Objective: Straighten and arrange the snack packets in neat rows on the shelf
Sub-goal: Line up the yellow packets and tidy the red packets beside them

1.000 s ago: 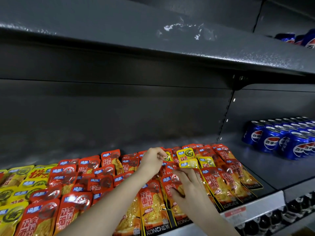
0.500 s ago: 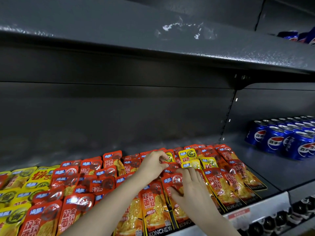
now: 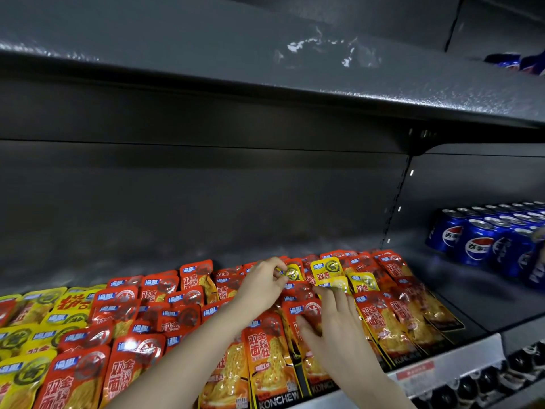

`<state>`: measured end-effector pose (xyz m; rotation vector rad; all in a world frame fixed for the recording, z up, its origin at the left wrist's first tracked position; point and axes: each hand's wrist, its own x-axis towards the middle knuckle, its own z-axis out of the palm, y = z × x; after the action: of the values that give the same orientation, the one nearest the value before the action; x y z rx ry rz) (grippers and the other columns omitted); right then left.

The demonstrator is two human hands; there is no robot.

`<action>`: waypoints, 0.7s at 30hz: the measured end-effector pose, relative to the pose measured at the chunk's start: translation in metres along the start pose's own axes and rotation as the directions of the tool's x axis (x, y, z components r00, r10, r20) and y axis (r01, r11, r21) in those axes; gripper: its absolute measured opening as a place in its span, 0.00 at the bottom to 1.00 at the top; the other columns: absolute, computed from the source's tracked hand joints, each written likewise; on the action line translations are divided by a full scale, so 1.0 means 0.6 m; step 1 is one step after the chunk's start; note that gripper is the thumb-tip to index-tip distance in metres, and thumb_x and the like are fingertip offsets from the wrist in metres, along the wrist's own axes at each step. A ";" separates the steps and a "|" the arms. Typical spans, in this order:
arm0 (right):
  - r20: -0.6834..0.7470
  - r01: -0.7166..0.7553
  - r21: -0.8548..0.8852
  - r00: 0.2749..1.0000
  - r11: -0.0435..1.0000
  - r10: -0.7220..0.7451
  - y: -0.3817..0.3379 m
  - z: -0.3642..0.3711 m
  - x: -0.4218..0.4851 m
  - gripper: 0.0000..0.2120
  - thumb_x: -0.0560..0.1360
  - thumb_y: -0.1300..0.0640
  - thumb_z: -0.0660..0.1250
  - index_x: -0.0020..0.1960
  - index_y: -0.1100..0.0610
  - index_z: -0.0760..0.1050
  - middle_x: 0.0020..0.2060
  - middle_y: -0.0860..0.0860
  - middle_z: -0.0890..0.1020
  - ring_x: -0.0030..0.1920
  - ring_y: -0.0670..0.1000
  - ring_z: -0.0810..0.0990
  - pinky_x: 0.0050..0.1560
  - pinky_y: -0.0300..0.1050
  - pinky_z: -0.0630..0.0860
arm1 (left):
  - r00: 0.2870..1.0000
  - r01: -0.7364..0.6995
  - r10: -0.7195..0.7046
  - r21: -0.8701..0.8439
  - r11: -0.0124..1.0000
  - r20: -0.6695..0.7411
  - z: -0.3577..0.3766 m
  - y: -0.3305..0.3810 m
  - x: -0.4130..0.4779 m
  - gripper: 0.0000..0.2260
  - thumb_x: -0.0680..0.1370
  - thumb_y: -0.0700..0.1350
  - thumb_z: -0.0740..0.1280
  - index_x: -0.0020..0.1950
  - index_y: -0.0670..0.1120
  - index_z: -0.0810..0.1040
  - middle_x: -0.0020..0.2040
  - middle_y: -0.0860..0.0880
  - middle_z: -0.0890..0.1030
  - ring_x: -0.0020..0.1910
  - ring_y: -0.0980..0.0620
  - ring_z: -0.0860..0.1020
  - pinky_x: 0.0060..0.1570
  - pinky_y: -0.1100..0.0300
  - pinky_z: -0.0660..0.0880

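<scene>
Snack packets point(image 3: 262, 358): left hand point(image 3: 261, 286) in a pinch on yellow packet point(image 3: 294, 272), right hand point(image 3: 336, 329) flat, straight-fingered, on red packets point(image 3: 306, 309).

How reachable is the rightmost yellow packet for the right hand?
Likely yes. The right hand lies open just left of the rightmost yellow packet; only flat red packets lie beside it, nothing over it.

Glossy plastic-film snack packets point(image 3: 267, 358), matt grey speckled metal shelf point(image 3: 324, 84), shiny metal cans point(image 3: 477, 240).
</scene>
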<state>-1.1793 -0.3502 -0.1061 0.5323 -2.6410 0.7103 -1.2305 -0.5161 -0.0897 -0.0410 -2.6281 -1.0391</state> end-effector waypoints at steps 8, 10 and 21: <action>-0.007 -0.032 -0.006 0.999 0.999 0.032 0.000 0.004 0.114 0.12 0.78 0.56 0.62 0.59 0.58 0.74 0.53 0.52 0.79 0.51 0.51 0.78 0.50 0.41 0.76 | 0.989 0.107 -0.080 0.233 0.967 -0.126 0.005 -0.013 0.020 0.10 0.78 0.42 0.63 0.56 0.42 0.79 0.55 0.43 0.79 0.57 0.44 0.76 0.58 0.53 0.72; 0.066 -0.065 -0.064 0.995 0.996 0.069 -0.004 0.012 0.139 0.08 0.78 0.55 0.61 0.53 0.58 0.75 0.47 0.52 0.80 0.45 0.50 0.79 0.40 0.38 0.73 | 0.988 0.119 -0.089 0.248 0.961 -0.130 0.010 -0.014 0.023 0.10 0.78 0.42 0.62 0.54 0.42 0.80 0.55 0.44 0.80 0.56 0.43 0.76 0.59 0.53 0.70; 0.174 -0.187 -0.113 0.963 0.976 0.204 0.001 0.023 0.198 0.07 0.76 0.53 0.65 0.47 0.56 0.75 0.42 0.52 0.81 0.46 0.54 0.80 0.40 0.42 0.70 | 0.962 0.201 -0.188 0.048 0.978 -0.199 0.019 -0.010 0.047 0.06 0.78 0.40 0.62 0.50 0.43 0.79 0.52 0.46 0.81 0.56 0.46 0.75 0.58 0.54 0.71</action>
<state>-1.2855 -0.3882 -0.0674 0.3268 -2.9144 0.6123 -1.2613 -0.5149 -0.0931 0.3246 -2.5239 -0.9603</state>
